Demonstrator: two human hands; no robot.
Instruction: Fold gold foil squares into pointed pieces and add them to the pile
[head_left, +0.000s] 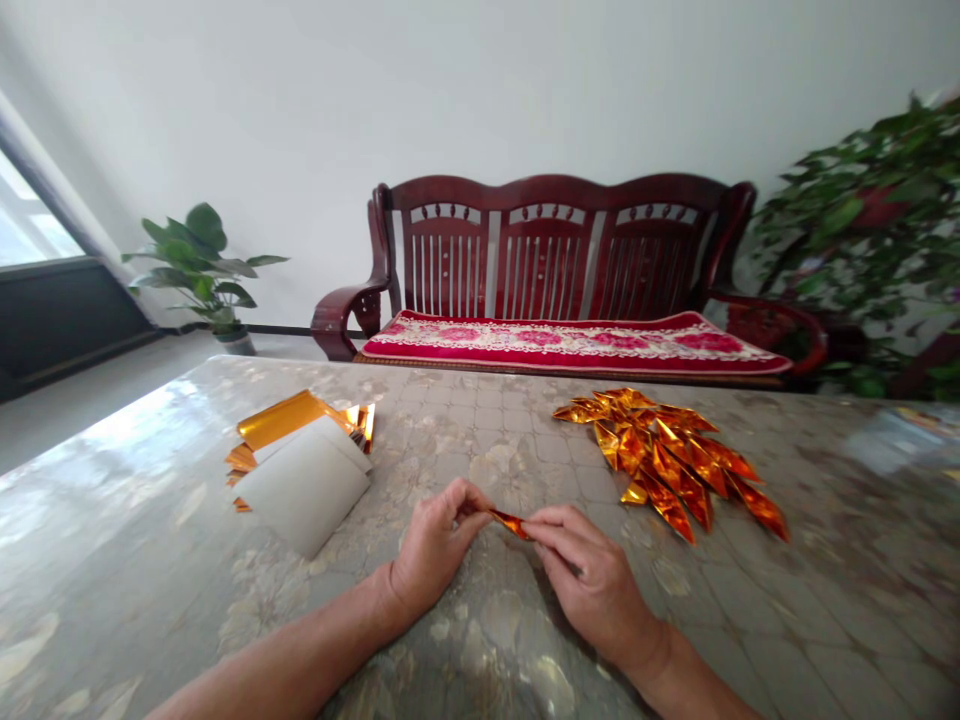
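Between my two hands is a narrow folded piece of shiny orange-gold foil paper [511,523], held just above the table. My left hand [442,535] pinches its left end between thumb and fingers. The right end is gripped by the thumb and fingers of my right hand [589,570]. Part of the foil is hidden under the fingertips. To the right lies a pile of folded foil pieces [667,455], pointed at the ends. A stack of flat foil sheets [304,485] is on the left, some with the pale side up and some gold.
The table [420,440] has a glossy, flower-patterned cover. Clear plastic packaging [896,440] lies at its right edge. Behind stands a dark red wooden bench [540,260] with a red patterned cushion [570,340]. Potted plants [206,260] grow on both sides.
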